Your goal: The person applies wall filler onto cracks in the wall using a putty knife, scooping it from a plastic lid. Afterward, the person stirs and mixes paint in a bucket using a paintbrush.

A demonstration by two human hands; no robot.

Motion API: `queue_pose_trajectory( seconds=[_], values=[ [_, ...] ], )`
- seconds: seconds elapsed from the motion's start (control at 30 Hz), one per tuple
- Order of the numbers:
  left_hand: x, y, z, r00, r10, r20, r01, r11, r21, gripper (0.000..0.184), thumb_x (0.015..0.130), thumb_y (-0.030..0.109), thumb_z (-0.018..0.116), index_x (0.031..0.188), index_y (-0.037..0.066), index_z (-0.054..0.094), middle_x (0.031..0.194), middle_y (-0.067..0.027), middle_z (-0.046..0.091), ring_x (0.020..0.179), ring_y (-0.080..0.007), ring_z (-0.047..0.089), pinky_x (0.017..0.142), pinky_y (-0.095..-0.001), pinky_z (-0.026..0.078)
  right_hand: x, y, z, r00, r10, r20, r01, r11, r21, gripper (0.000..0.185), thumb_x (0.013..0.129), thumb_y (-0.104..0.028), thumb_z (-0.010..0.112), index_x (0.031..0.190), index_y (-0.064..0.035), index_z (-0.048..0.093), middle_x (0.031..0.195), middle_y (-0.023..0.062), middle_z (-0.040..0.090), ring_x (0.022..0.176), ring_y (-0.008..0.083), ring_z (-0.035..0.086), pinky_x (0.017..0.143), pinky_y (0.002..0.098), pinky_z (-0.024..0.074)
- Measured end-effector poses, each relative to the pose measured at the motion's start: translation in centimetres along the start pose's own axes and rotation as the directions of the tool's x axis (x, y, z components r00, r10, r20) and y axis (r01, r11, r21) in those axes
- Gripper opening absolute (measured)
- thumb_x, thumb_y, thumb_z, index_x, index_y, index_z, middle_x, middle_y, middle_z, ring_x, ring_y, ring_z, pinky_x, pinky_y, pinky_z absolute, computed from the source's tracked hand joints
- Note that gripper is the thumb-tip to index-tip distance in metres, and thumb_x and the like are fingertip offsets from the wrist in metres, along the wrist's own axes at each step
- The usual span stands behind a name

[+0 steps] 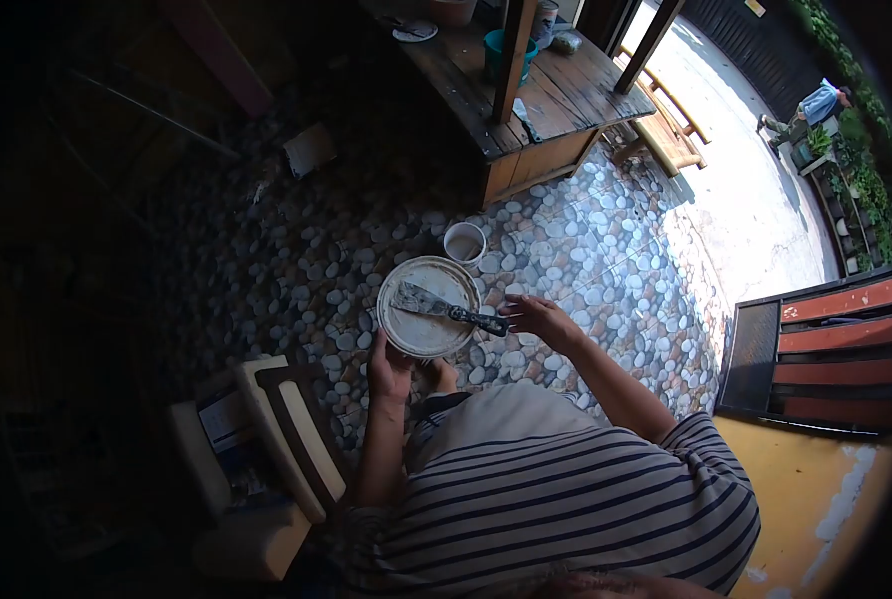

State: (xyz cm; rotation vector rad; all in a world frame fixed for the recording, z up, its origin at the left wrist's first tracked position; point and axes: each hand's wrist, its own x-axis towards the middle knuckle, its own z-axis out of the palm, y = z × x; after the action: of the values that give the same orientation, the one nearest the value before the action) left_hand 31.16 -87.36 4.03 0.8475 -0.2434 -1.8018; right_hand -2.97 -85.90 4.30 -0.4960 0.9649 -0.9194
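Note:
A round, whitish bucket lid with smears on its face is held up in front of me. My left hand grips its lower left edge, with part of the fingers hidden beneath. Across the lid lies a putty knife, its blade coated in pale residue and its dark, spattered handle sticking out over the right rim. My right hand is beside the handle's end, fingers stretched out and apart; whether a fingertip touches the handle, I cannot tell. Just beyond the lid, a small white bucket stands on the floor.
A wooden table with a teal bucket and other items stands ahead. A bamboo bench is behind it. Cream-coloured furniture sits at left, a slatted red panel at right. Outside, a person bends near plants.

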Motion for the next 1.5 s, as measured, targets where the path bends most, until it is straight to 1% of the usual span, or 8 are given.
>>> queue_pose_trajectory(
  seconds=[0.23, 0.3, 0.53, 0.7, 0.83, 0.9, 0.93, 1.5],
  values=[
    [12.4, 9.8, 2.9, 0.994, -0.092, 0.064, 0.085, 0.991, 0.1, 0.05, 0.104, 0.036, 0.05, 0.142, 0.005, 0.049, 0.14, -0.0103, 0.057, 0.126, -0.0251, 0.057, 0.102, -0.041, 0.049, 13.1, -6.6, 6.6, 0.984, -0.085, 0.157, 0.06, 0.986, 0.157, 0.047, 0.106, -0.031, 0.046, 0.139, 0.0024, 0.051, 0.124, 0.0153, 0.065, 0.11, 0.0235, 0.065, 0.1, 0.0364, 0.0496],
    [15.6, 12.0, 3.9, 0.989, -0.108, 0.097, 0.091, 0.983, 0.162, 0.047, 0.103, 0.038, 0.052, 0.138, 0.007, 0.052, 0.133, -0.0085, 0.062, 0.116, -0.023, 0.062, 0.091, -0.0373, 0.055, 15.1, -8.2, 8.0, 0.989, -0.082, 0.126, 0.06, 0.984, 0.168, 0.043, 0.106, -0.027, 0.048, 0.136, 0.0033, 0.053, 0.121, 0.0142, 0.066, 0.107, 0.0229, 0.065, 0.098, 0.0356, 0.0508],
    [27.9, 16.1, 3.5, 0.976, -0.161, 0.146, 0.134, 0.975, 0.176, 0.046, 0.104, 0.038, 0.05, 0.137, 0.005, 0.054, 0.135, -0.0075, 0.061, 0.12, -0.0218, 0.061, 0.099, -0.0369, 0.05, 25.3, -11.1, 8.4, 0.986, -0.164, 0.039, 0.146, 0.945, 0.292, 0.033, 0.1, -0.015, 0.061, 0.128, 0.0004, 0.058, 0.107, 0.0063, 0.068, 0.089, 0.0141, 0.067, 0.079, 0.0257, 0.0554],
    [36.5, 18.3, 4.2, 0.985, -0.153, 0.077, 0.133, 0.967, 0.219, 0.045, 0.104, 0.037, 0.051, 0.136, 0.005, 0.055, 0.134, -0.0072, 0.062, 0.121, -0.0212, 0.06, 0.101, -0.0368, 0.05, 33.7, -14.0, 8.0, 0.991, -0.12, -0.057, 0.129, 0.97, 0.205, 0.033, 0.099, -0.018, 0.063, 0.127, -0.0005, 0.059, 0.105, 0.0033, 0.067, 0.085, 0.0122, 0.068, 0.074, 0.0248, 0.0545],
    [44.6, 20.7, 5.9, 0.991, -0.115, 0.067, 0.095, 0.962, 0.258, 0.035, 0.102, 0.033, 0.056, 0.127, 0.009, 0.06, 0.119, -0.0042, 0.066, 0.109, -0.0156, 0.064, 0.08, -0.0297, 0.058, 41.2, -17.2, 6.3, 0.995, -0.09, -0.042, 0.097, 0.974, 0.205, 0.03, 0.102, -0.023, 0.058, 0.123, -0.002, 0.06, 0.106, 0.0069, 0.068, 0.088, 0.0178, 0.068, 0.082, 0.0305, 0.0563],
    [47.6, 22.4, 7.9, 0.987, -0.158, -0.006, 0.153, 0.942, 0.3, 0.035, 0.102, 0.033, 0.056, 0.126, 0.008, 0.061, 0.116, -0.0046, 0.067, 0.106, -0.0156, 0.065, 0.081, -0.0296, 0.057, 43.7, -19.9, 6.9, 0.989, -0.067, -0.132, 0.09, 0.979, 0.181, 0.025, 0.102, -0.025, 0.059, 0.118, -0.0058, 0.062, 0.102, 0.0046, 0.07, 0.08, 0.0137, 0.068, 0.068, 0.0265, 0.0542],
    [50.2, 22.6, 7.5, 0.986, -0.166, -0.021, 0.164, 0.931, 0.325, 0.038, 0.104, 0.032, 0.051, 0.129, 0.004, 0.059, 0.123, -0.0081, 0.066, 0.111, -0.0195, 0.065, 0.091, -0.0351, 0.055, 45.1, -20.9, 6.4, 0.99, -0.08, -0.119, 0.102, 0.977, 0.187, 0.025, 0.102, -0.026, 0.057, 0.116, -0.0059, 0.062, 0.103, 0.0051, 0.069, 0.081, 0.0148, 0.068, 0.069, 0.0274, 0.0547],
    [78.8, 19.6, 21.7, 0.959, -0.28, -0.048, 0.246, 0.737, 0.629, 0.034, 0.103, 0.026, 0.053, 0.13, 0.006, 0.059, 0.117, -0.0055, 0.067, 0.105, -0.016, 0.066, 0.086, -0.0348, 0.055, 58.9, -31.9, -2.3, 0.901, -0.096, -0.423, 0.227, 0.935, 0.272, 0.037, 0.102, -0.039, 0.055, 0.119, -0.0057, 0.058, 0.103, 0.0057, 0.066, 0.082, 0.0169, 0.067, 0.071, 0.0301, 0.0564]
  ],
)
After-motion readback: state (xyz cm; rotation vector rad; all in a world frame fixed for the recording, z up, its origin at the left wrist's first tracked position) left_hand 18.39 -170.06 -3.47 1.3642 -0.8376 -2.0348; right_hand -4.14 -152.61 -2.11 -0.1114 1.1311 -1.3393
